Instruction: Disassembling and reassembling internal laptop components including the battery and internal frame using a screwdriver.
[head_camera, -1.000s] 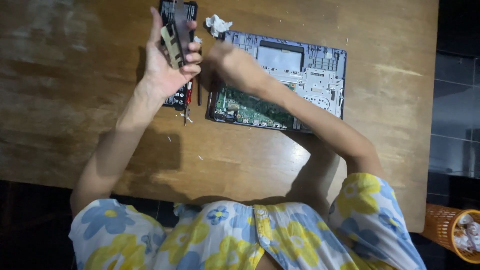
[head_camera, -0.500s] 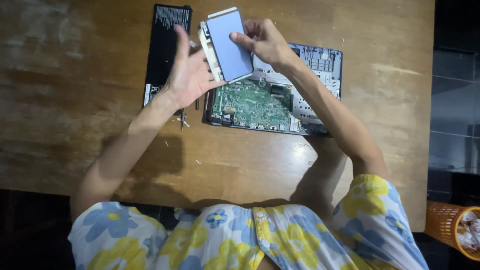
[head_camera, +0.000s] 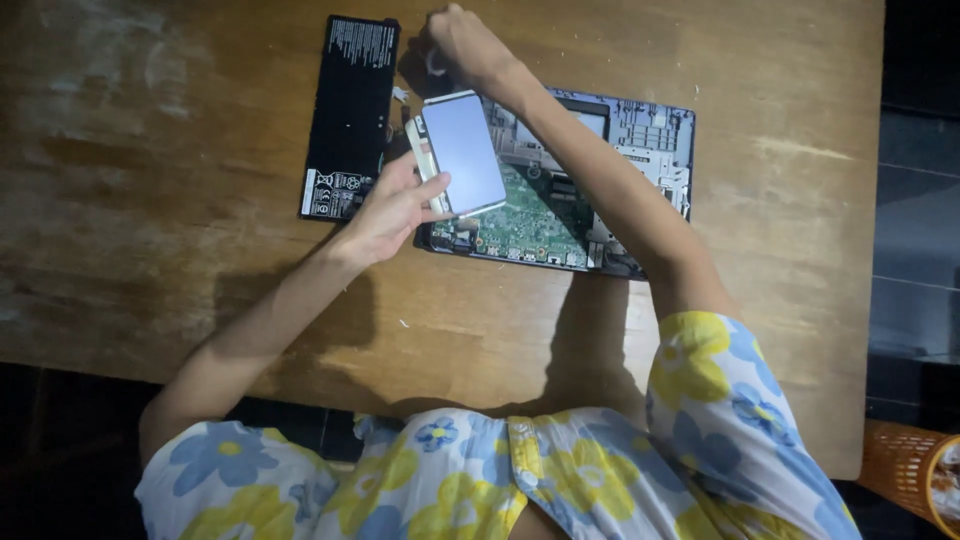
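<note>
Pinching the grey touchpad panel by its near-left edge, left hand keeps its long axis pointing away; right hand sits beyond it, grip unclear.

Pale grey-lilac flat panel, cream along its edge, pinched in the left hand. Just left of that grip: matte black battery slab with a white label patch at its near end. Under and right of the grip: open laptop base, green circuit board, grey-silver frame, dark rim. Beyond the grip, by the right hand: small white scrap. Table brown wood, worn pale streaks. Sleeves light blue, yellow-and-blue flowers. Far right of the grip: orange mesh basket.
</note>
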